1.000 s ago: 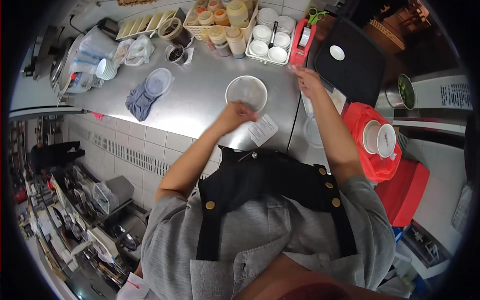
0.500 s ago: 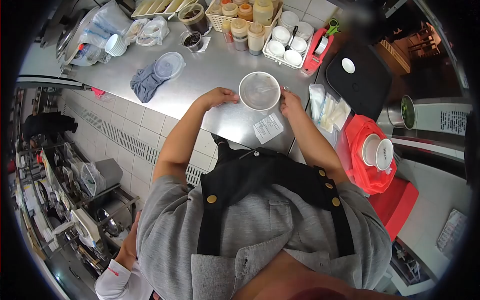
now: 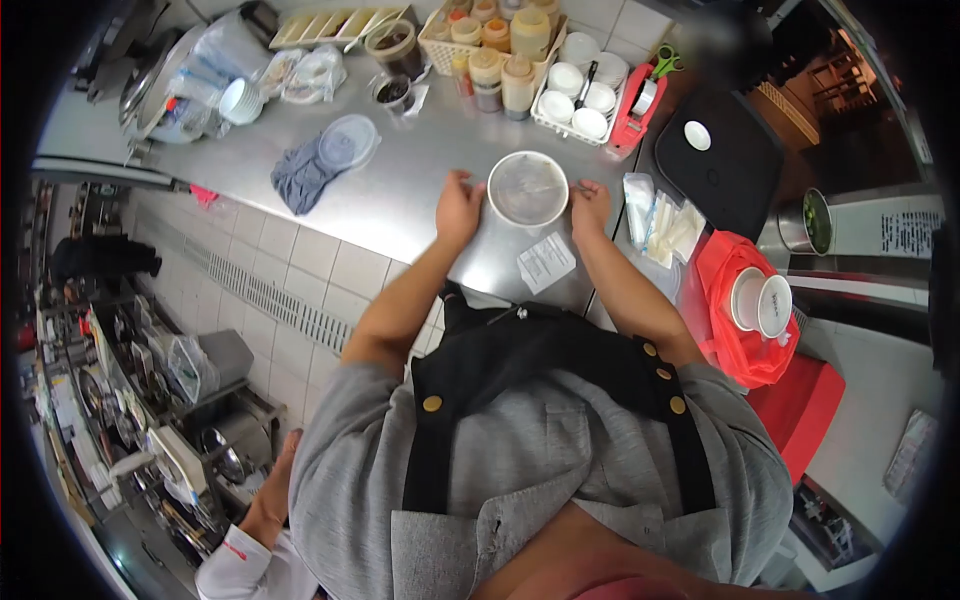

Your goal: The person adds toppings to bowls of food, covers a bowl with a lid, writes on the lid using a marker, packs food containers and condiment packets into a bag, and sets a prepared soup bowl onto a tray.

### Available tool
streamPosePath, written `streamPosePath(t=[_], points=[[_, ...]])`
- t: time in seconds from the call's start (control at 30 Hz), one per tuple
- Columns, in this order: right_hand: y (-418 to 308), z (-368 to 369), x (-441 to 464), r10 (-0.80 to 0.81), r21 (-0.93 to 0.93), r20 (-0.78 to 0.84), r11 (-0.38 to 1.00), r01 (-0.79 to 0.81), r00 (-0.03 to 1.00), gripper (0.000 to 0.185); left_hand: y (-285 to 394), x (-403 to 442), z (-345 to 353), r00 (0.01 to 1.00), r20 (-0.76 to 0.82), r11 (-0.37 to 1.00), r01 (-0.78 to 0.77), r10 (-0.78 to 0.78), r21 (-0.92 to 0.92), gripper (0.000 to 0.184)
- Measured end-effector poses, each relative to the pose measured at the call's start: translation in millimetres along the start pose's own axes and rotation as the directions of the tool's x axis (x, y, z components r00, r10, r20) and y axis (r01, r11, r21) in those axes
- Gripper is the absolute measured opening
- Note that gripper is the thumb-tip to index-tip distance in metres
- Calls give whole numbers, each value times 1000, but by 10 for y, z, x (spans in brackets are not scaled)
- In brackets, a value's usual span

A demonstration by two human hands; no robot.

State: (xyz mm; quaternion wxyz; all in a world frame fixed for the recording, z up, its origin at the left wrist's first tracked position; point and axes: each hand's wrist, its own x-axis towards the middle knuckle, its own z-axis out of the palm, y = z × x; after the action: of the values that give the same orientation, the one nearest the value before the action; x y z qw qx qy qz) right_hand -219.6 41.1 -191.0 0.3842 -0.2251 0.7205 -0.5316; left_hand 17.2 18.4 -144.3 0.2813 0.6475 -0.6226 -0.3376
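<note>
A round white takeaway bowl with a translucent lid stands on the steel counter in front of me. My left hand is at its left side, fingers curled and thumb against the rim. At the opposite side, my right hand has bent fingers pinched close to the rim. Part of the fingers on both hands is hard to see. Just below the bowl lies a printed paper slip.
Behind the bowl stand a white basket of small cups, sauce bottles and a red tape dispenser. A grey cloth and clear lid lie left. Right are wrapped packets and a red bag. Another person's arm shows lower left.
My left hand has drawn in closer to the bowl and its fingers have curled. The right hand stays at the rim. The whole view has shifted slightly.
</note>
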Motion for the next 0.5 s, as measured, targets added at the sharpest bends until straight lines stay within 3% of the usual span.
streamPosePath(t=[0.03,0.07,0.1,0.13,0.17,0.23,0.27,0.4,0.43,0.5], points=[[-61,-41,-48,-105,-57,21,993,106,994,33,1,-108,55,990,-143,987,-21,-2,-159,39],[-37,-26,-70,-115,-41,-4,993,114,993,33,-152,-166,230,973,-230,917,-121,33,-381,40],[75,18,-95,-132,227,139,969,99,981,43,-101,-266,318,981,-193,802,-117,1,-586,45],[149,55,-141,-188,469,273,882,40,943,53,-27,-363,428,984,-176,723,-145,33,-676,56],[142,115,-236,-188,473,256,880,47,948,53,43,-390,490,986,-162,721,-144,44,-678,56],[102,248,-393,36,516,433,809,-280,901,63,182,-429,565,997,-56,659,-74,49,-749,59],[13,236,-431,35,518,427,810,-276,903,63,280,-442,559,999,-8,626,-38,51,-779,61],[-300,200,-432,-215,418,392,908,35,895,66,725,-502,364,994,105,491,88,8,-866,64],[-295,202,-447,-300,379,394,914,143,869,71,649,-468,333,999,35,628,18,15,-778,67],[-239,142,-333,-199,330,437,943,50,877,70,489,-273,271,993,-97,842,-108,67,-528,71]])
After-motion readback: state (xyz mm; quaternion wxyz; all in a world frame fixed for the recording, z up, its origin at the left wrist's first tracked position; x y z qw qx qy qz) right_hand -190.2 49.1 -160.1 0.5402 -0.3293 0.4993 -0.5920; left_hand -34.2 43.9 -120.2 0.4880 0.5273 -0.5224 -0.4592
